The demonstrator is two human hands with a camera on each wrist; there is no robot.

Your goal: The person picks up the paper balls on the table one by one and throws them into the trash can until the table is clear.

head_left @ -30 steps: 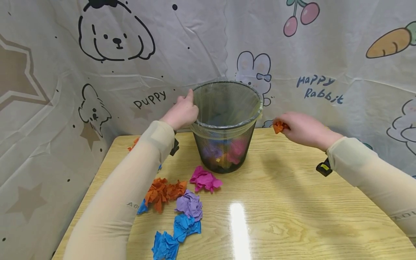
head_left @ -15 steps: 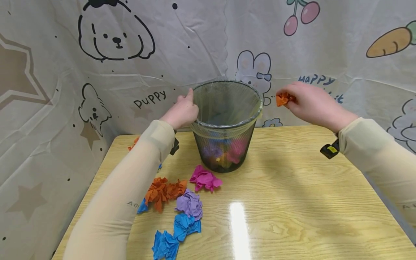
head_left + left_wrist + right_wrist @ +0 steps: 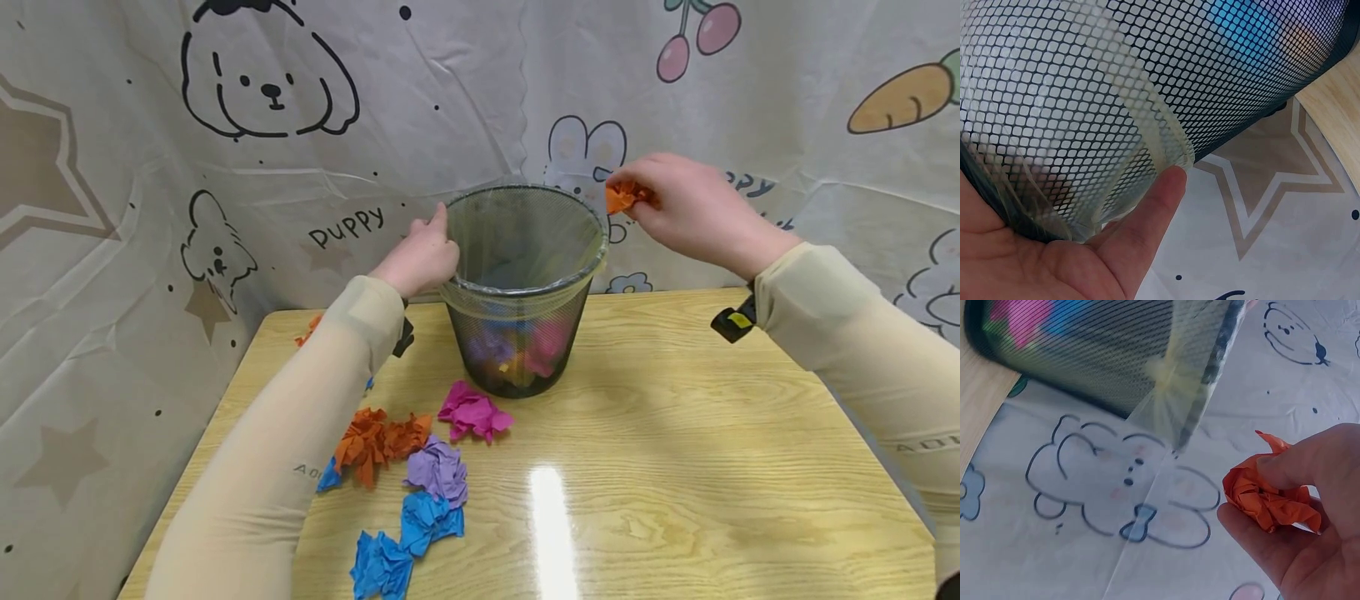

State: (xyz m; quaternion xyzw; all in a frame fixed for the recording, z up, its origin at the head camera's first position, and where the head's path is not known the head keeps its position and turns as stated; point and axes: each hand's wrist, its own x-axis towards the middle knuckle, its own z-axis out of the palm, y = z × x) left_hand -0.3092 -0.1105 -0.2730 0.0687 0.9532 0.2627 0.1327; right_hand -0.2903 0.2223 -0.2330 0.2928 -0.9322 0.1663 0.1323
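A black mesh wastebasket (image 3: 517, 333) stands upright at the back of the table, lined with a thin yellowish bag (image 3: 1147, 119) folded over its rim. My left hand (image 3: 422, 257) grips the rim on the left; in the left wrist view its thumb (image 3: 1154, 219) lies along the outside over the bag's edge. Up beside the rim on the right, my right hand (image 3: 693, 208) pinches a crumpled ball of orange paper (image 3: 1269, 494) between thumb and fingers. Through the mesh, pink, purple and blue crumpled paper shows inside the basket.
On the table (image 3: 675, 467), crumpled papers lie left of centre: a pink one (image 3: 474, 413), a purple one (image 3: 437, 472), blue ones (image 3: 382, 567) and orange ones (image 3: 363, 442). My left sleeve covers part of them. A printed cloth (image 3: 450, 100) hangs close behind the basket.
My right hand has risen with the orange paper ball, first drifting right, then swinging left to the basket's rim. The left hand and the basket have stayed put.
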